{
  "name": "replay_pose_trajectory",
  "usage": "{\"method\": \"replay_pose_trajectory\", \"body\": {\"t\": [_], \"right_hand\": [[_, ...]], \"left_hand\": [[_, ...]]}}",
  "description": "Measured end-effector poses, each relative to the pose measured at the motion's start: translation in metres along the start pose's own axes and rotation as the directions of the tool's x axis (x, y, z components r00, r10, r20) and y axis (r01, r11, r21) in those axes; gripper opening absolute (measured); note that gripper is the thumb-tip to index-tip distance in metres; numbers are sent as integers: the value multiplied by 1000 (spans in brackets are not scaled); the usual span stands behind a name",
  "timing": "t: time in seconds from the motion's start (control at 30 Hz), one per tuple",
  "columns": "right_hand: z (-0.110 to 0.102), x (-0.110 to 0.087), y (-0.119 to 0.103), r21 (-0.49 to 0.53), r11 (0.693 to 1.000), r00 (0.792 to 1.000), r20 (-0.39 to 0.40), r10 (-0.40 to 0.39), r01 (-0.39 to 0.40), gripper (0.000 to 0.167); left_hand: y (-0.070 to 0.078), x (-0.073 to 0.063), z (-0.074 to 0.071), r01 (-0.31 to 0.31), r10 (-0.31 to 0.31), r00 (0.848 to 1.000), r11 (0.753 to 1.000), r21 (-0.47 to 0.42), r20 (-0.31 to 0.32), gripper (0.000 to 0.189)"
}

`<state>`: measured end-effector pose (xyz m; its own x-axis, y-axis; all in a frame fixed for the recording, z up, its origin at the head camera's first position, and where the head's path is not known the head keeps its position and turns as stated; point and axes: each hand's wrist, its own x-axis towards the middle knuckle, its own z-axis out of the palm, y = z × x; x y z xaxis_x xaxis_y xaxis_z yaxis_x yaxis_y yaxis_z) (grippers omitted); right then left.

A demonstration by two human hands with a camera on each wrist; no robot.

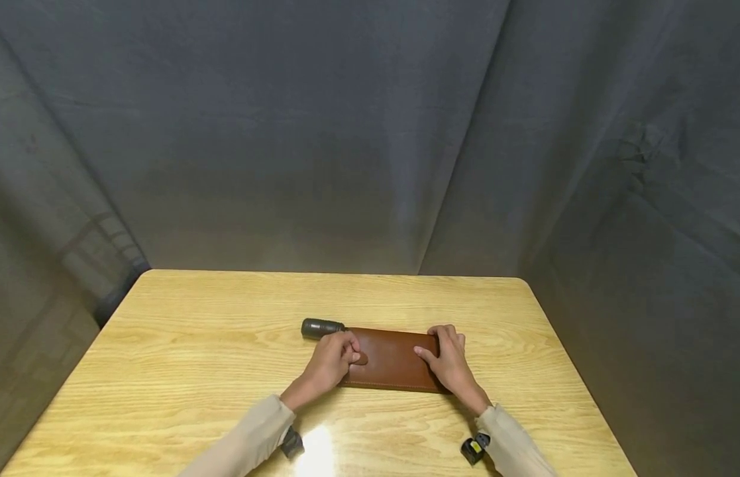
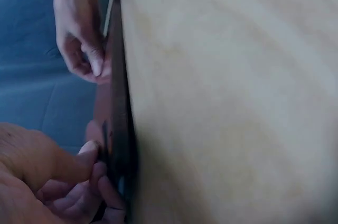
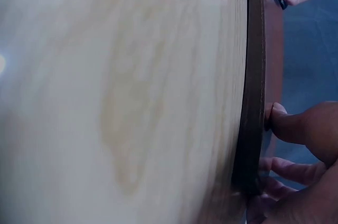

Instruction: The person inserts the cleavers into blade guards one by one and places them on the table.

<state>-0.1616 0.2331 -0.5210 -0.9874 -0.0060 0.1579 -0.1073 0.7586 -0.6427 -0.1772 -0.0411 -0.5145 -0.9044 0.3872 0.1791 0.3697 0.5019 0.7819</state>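
A flat brown leather sheath (image 1: 393, 361) with stitched edges lies on the table, and a dark rounded handle (image 1: 322, 328) juts out past its left end. My left hand (image 1: 329, 363) pinches a small leather strap tab (image 1: 362, 359) near that end, with thumb and fingertips together. At the opposite end my right hand (image 1: 452, 363) holds the sheath, thumb on its top face and fingers round the far right corner. The left wrist view shows the sheath's thick side edge (image 2: 120, 86). Whatever blade the handle belongs to is hidden inside the leather.
A light wood-grain table (image 1: 214, 344) with rounded far corners carries everything. Grey fabric curtains (image 1: 298, 146) stand behind it and at both sides. Small black devices hang under the sleeves at the left wrist (image 1: 292, 442) and the right wrist (image 1: 474, 448).
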Motion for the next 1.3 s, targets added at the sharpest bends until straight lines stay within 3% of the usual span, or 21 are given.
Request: {"method": "replay_pose_trajectory", "body": {"t": [0.17,0.37,0.63,0.83,1.07,1.3], "right_hand": [[0,1,0,15,1000,1000,6,-16,16,38],[-4,1,4,8,1000,1000,-1,-16,16,36],[-3,0,5,-4,1000,999,31,-25,25,35],[-5,1,5,-10,999,999,25,-35,35,34],[-7,2,5,-23,1000,999,43,-15,16,36],[-7,4,7,-20,1000,998,51,-20,21,36]], "left_hand": [[3,1,2,43,-42,999,999,16,-26,15],[6,6,6,34,-34,999,998,51,-7,17],[8,2,6,7,-3,999,995,100,-46,26],[11,2,10,18,-14,999,997,81,-45,27],[11,2,15,-30,41,997,986,165,-63,30],[14,4,16,-4,20,998,970,241,-63,31]]}}
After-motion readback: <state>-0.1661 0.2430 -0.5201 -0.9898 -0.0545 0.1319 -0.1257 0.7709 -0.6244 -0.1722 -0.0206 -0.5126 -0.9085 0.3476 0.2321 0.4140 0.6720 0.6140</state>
